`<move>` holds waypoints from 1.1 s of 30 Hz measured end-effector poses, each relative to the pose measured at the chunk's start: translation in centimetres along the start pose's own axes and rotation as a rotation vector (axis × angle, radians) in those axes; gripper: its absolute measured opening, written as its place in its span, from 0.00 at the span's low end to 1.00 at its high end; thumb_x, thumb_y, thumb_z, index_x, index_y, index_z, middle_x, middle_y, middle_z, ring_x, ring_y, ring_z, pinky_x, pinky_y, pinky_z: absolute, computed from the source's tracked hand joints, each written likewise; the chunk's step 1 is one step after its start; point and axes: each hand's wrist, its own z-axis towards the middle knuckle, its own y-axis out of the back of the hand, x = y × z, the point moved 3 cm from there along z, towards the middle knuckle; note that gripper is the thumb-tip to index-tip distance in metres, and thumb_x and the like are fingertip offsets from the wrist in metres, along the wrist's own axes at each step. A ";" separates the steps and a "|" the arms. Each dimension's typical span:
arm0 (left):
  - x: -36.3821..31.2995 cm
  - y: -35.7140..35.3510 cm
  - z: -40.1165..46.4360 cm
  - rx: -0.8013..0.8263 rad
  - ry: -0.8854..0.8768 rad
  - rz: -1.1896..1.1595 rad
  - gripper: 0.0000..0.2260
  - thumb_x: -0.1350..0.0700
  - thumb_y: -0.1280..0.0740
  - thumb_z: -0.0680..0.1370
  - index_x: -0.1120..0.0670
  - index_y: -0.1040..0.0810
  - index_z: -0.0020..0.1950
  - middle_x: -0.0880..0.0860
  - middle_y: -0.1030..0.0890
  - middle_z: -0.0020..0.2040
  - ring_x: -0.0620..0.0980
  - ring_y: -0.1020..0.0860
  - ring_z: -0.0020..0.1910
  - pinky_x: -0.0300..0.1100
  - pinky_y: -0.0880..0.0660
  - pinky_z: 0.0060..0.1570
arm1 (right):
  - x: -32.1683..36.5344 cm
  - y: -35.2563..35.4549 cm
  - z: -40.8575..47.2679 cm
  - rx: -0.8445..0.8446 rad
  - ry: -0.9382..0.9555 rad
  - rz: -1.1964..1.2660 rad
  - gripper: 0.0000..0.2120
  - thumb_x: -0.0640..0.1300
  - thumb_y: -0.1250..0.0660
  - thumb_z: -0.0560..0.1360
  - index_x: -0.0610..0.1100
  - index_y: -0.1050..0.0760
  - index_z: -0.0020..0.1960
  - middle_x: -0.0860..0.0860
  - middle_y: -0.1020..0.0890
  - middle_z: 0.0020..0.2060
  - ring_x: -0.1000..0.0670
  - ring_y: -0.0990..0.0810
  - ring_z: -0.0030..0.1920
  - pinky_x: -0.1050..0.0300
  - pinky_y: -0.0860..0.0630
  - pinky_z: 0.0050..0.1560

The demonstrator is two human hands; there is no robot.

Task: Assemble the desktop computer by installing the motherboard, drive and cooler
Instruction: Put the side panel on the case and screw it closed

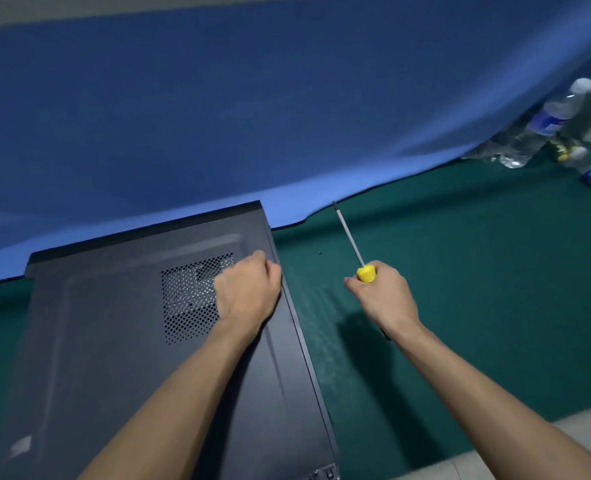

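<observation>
A black computer case (114, 341) lies on its side on the green mat, its closed side panel with a perforated vent (190, 296) facing up. My left hand (249, 289) rests on the panel near its right edge with the fingers curled; whether it holds anything is hidden. My right hand (380, 296) grips the yellow handle of a screwdriver (351, 244) over the mat to the right of the case, the shaft pointing up and away. A small dark screw (319, 252) lies on the mat between case and screwdriver.
A blue cloth (252, 116) hangs behind the case and covers the far side. Several plastic bottles (561, 133) lie at the far right. The green mat (477, 289) stretches right of the case; its pale front edge shows at bottom right.
</observation>
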 end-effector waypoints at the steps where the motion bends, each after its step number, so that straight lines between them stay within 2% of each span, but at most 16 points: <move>1: 0.0 -0.1 0.1 0.000 0.004 0.009 0.13 0.53 0.41 0.76 0.53 0.35 0.32 0.48 0.33 0.26 0.51 0.36 0.24 0.40 0.43 0.28 | 0.0 -0.9 1.4 0.021 0.005 -0.013 0.08 0.47 0.32 0.71 0.47 0.30 0.37 0.51 0.23 0.32 0.44 0.24 0.38 0.56 0.33 0.34; 4: 0.1 -0.2 0.2 -0.017 0.018 0.025 0.14 0.54 0.38 0.75 0.53 0.36 0.30 0.48 0.34 0.25 0.51 0.37 0.23 0.39 0.48 0.26 | -0.3 -3.7 5.1 0.059 0.033 -0.068 0.04 0.46 0.33 0.72 0.46 0.25 0.42 0.48 0.20 0.37 0.42 0.24 0.41 0.55 0.30 0.38; 8: 0.0 -0.2 0.4 -0.034 0.035 0.012 0.16 0.56 0.33 0.72 0.53 0.38 0.29 0.46 0.38 0.23 0.49 0.39 0.21 0.33 0.53 0.26 | -1.4 -6.5 9.3 0.080 0.085 -0.171 0.04 0.46 0.35 0.74 0.46 0.24 0.45 0.48 0.23 0.37 0.43 0.28 0.39 0.55 0.33 0.37; 15: 0.2 -0.5 0.5 -0.034 0.067 0.014 0.13 0.53 0.38 0.71 0.52 0.36 0.28 0.46 0.34 0.22 0.48 0.38 0.21 0.32 0.51 0.26 | -1.7 -9.7 13.8 0.086 0.113 -0.207 0.08 0.50 0.34 0.75 0.48 0.28 0.40 0.49 0.24 0.35 0.44 0.28 0.38 0.57 0.34 0.36; 18: 0.2 -0.6 0.5 -0.041 0.076 0.018 0.12 0.53 0.38 0.71 0.52 0.36 0.28 0.47 0.31 0.22 0.48 0.37 0.21 0.31 0.50 0.26 | -1.4 -10.4 14.9 0.061 0.102 -0.237 0.08 0.50 0.34 0.75 0.48 0.28 0.40 0.46 0.20 0.38 0.43 0.27 0.38 0.56 0.34 0.38; 23: 0.1 -0.7 0.6 -0.030 0.092 0.003 0.12 0.53 0.38 0.71 0.53 0.34 0.28 0.47 0.32 0.22 0.49 0.36 0.21 0.31 0.49 0.26 | -1.5 -11.1 15.7 0.046 0.093 -0.278 0.10 0.49 0.35 0.76 0.43 0.21 0.48 0.42 0.17 0.44 0.39 0.20 0.46 0.54 0.31 0.41; 27: 0.4 -0.9 0.5 -0.060 0.084 -0.001 0.12 0.53 0.39 0.72 0.54 0.32 0.29 0.48 0.31 0.23 0.50 0.34 0.22 0.35 0.47 0.24 | -1.3 -10.2 14.4 0.080 0.026 -0.043 0.09 0.48 0.35 0.77 0.44 0.20 0.45 0.51 0.18 0.33 0.44 0.19 0.44 0.55 0.27 0.41; 31: 0.3 -0.7 0.4 -0.095 0.070 -0.036 0.10 0.53 0.41 0.75 0.55 0.32 0.36 0.48 0.30 0.25 0.52 0.31 0.24 0.40 0.40 0.28 | 1.1 -7.3 10.7 0.122 0.095 0.262 0.07 0.45 0.31 0.74 0.46 0.20 0.38 0.50 0.22 0.29 0.45 0.23 0.35 0.54 0.27 0.37; 33: 0.4 -0.2 0.2 -0.074 0.172 -0.109 0.08 0.54 0.40 0.76 0.55 0.31 0.39 0.49 0.28 0.27 0.54 0.29 0.27 0.43 0.36 0.32 | 2.4 -5.5 7.8 0.173 0.128 0.357 0.09 0.43 0.30 0.73 0.50 0.22 0.34 0.54 0.24 0.23 0.48 0.27 0.28 0.54 0.29 0.34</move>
